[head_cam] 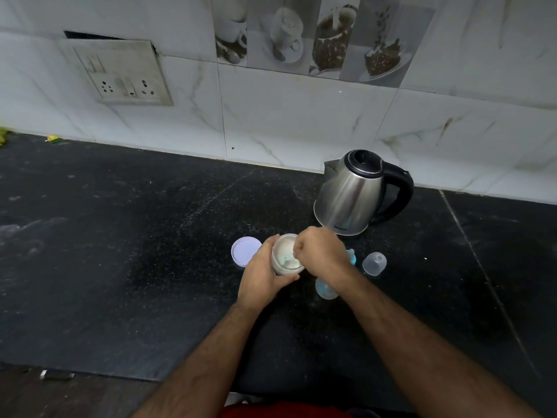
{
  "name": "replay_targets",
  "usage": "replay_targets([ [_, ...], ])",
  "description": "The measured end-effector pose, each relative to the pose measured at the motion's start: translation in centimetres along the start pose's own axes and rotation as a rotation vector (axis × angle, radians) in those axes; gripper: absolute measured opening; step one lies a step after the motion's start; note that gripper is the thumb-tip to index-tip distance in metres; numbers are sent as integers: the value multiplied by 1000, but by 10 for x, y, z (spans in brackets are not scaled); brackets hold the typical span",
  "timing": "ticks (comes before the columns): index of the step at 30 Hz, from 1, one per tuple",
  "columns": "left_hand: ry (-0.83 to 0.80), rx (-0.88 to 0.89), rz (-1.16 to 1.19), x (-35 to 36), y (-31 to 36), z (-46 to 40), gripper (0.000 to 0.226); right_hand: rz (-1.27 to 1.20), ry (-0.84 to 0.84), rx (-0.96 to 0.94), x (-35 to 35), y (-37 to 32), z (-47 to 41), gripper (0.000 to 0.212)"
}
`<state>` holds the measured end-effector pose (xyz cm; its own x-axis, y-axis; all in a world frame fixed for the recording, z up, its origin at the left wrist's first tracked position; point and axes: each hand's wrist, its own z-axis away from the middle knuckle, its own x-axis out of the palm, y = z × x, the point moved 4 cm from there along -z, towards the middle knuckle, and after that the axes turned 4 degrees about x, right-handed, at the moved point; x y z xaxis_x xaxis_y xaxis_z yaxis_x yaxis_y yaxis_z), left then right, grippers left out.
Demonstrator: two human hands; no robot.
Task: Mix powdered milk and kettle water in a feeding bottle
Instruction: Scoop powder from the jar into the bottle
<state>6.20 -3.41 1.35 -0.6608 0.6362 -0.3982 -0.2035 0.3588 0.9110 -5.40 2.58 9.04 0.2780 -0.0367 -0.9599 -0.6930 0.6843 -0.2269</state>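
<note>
An open tin of milk powder (284,251) stands on the black counter, wrapped from the left by my left hand (263,274). My right hand (321,250) is closed above the tin's mouth on a pale scoop (290,260) that dips into the powder. The clear feeding bottle (325,288) with blue marks stands just right of the tin, mostly hidden under my right wrist. Its blue teat ring (351,256) peeks out beside the wrist. A steel kettle (349,194) with a black handle stands behind, lid shut.
The tin's lilac lid (245,252) lies flat to the left of the tin. A clear bottle cap (374,263) sits to the right. The tiled wall with a socket plate (120,72) runs along the back. The counter's front edge (90,374) is near me.
</note>
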Motion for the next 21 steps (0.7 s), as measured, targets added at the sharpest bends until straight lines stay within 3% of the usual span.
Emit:
replay_targets([
  [6, -12, -19, -34, 4, -6, -7, 84, -527, -5, 100, -19, 39, 2, 20],
  [11, -19, -39, -40, 8, -6, -10, 89, -771, -109, 206, -17, 56, 3, 13],
  [21, -11, -60, -63, 8, -7, -14, 88, -737, -120, 253, -7, 63, -3, 14],
])
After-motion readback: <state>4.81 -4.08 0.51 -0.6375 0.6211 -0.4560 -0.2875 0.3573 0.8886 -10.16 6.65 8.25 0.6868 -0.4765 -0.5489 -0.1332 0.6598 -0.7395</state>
